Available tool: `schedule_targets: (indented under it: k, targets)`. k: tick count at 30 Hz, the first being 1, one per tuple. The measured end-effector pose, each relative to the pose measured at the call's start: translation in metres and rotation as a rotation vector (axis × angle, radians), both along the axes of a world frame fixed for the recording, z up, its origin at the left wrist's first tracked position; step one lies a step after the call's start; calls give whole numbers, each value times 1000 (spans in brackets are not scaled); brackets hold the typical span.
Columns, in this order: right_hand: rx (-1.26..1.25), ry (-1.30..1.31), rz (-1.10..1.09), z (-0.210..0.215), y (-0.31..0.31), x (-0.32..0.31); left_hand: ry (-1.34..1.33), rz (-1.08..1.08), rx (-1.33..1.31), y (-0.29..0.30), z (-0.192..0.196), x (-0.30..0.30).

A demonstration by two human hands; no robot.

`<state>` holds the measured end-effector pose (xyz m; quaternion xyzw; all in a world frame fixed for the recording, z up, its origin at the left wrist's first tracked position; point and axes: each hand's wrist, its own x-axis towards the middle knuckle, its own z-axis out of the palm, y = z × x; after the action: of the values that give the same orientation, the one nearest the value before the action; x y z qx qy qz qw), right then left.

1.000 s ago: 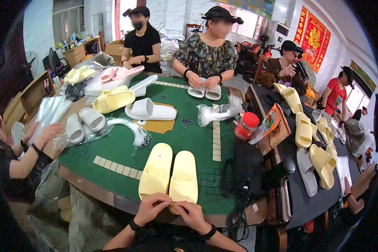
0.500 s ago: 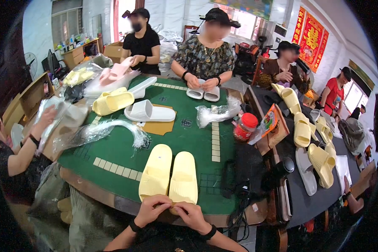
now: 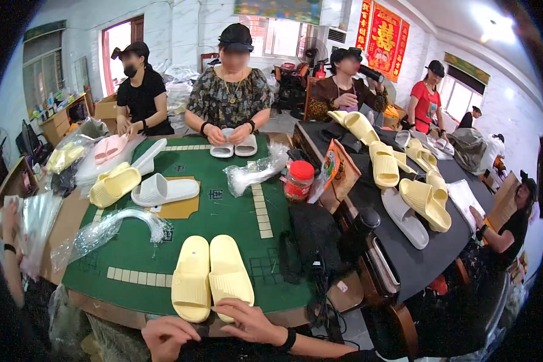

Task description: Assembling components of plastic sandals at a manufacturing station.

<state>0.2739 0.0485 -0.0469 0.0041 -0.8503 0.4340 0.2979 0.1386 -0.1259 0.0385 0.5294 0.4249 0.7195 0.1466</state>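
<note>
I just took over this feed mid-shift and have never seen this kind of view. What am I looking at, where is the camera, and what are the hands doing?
There is no machine here. The camera sits on a person's head and looks down, so the picture bulges like a fishbowl. The two bare hands at the bottom edge are the wearer's own: the left hand and the right hand. Both rest at the near edge of a green table. The right hand touches the heel of a pair of yellow slippers lying side by side; the left is just beside them and grips nothing I can see. Farther off lie a white slipper, clear plastic bags and a red-lidded jar. Other people sit around the table; the one opposite holds a white pair.
</note>
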Motion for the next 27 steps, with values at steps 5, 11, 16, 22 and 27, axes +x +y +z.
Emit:
schedule_targets:
  k: [5,11,16,22,27]
  targets:
    - [-54,-9,302,32,-7,3,47,-321,6,16,26,0]
    - [-343,-260,470,41,7,32,-50,-29,-160,33,10,-11]
    - [-712,34,218,63,35,103,710,523,-412,69,-10,-51]
    - [-805,579,-91,67,59,132,1027,391,-637,109,-61,-38]
    - [-753,462,-264,61,54,141,968,378,-462,101,-77,-41]
